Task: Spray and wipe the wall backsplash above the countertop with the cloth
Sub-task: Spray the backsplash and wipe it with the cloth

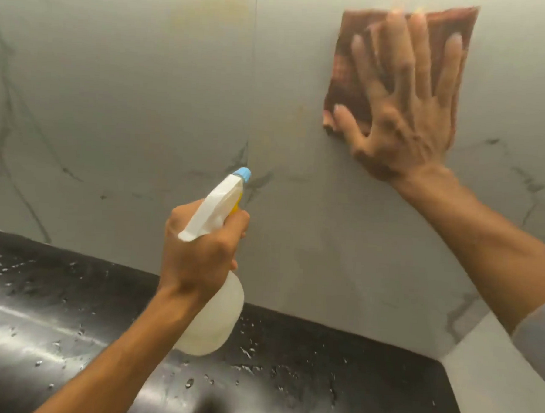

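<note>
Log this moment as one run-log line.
left hand: gripping spray bottle | right hand: flat, pressing brown cloth on backsplash | countertop: wet

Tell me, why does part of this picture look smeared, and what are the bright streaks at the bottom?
Head view: the right hand and cloth are motion-blurred; the left hand with the spray bottle is sharper; glare streaks the wet black countertop; the wide lens bends its edge.

water droplets (251, 352) scattered over glossy black surface; grey sleeve (539, 334)
</note>
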